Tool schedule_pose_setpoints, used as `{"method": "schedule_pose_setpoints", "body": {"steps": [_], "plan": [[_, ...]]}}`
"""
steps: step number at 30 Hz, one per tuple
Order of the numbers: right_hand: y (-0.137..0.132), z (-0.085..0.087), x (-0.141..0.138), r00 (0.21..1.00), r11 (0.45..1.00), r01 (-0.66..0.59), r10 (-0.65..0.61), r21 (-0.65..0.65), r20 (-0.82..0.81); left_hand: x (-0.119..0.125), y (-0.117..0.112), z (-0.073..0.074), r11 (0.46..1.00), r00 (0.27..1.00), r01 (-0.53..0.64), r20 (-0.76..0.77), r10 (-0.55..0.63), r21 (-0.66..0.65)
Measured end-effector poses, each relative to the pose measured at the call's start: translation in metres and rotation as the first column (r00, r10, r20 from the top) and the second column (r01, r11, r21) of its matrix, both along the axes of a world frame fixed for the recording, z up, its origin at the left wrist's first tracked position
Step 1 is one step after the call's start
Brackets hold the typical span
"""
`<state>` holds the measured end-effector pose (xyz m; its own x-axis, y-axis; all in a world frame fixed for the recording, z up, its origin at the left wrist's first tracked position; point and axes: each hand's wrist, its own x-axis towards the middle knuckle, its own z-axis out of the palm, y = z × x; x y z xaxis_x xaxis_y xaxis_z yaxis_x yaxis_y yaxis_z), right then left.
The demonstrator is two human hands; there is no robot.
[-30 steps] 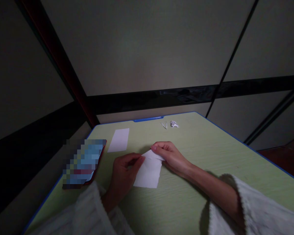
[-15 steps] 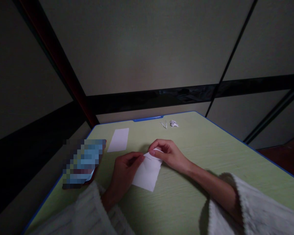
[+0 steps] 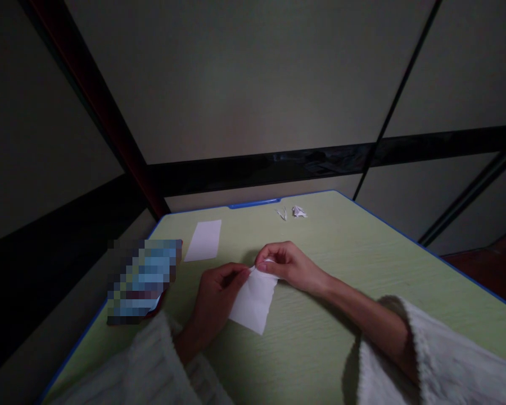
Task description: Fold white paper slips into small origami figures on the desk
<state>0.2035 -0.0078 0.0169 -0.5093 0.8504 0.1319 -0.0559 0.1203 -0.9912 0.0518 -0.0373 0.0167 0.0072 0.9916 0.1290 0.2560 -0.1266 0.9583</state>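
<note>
A white sheet of paper with creases and a ragged right edge is held between both hands above the table. My left hand pinches its upper left corner between thumb and fingers. On the upper right part of the same sheet, my right hand is closed, thumb on top and fingers curled behind. The far edge of the paper is gathered where the two hands nearly meet, and the fingers partly hide it.
The pale green table has a blue rim. A blank paper sheet lies at the back left, beside a pixelated phone-like device with a red edge. Thin paper strips and a small folded paper piece lie near the far edge.
The paper's top fold, lying flat before, now looks bunched up between the fingertips. The sheet's lower corner has dipped slightly towards me. Both hands keep their hold.
</note>
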Motion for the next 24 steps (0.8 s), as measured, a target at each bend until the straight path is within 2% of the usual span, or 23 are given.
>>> {"method": "schedule_pose_setpoints", "body": {"steps": [8,17,24], "plan": [[-0.0026,0.0048,0.0006,0.993,0.997,-0.012,0.003,0.075,0.12,-0.0008,0.0024,-0.002,1.0,1.0,0.013,-0.007,-0.013,-0.004],[-0.0054,0.0043,-0.0017,0.969,0.976,0.1,-0.14,0.193,0.204,-0.003,0.0016,-0.0003,0.995,0.992,0.098,0.079,-0.098,0.003],[-0.0082,0.0059,-0.0021,0.921,0.94,0.148,-0.244,0.308,0.303,-0.0033,0.0028,-0.0034,0.995,0.994,0.1,0.053,-0.101,0.011]]}}
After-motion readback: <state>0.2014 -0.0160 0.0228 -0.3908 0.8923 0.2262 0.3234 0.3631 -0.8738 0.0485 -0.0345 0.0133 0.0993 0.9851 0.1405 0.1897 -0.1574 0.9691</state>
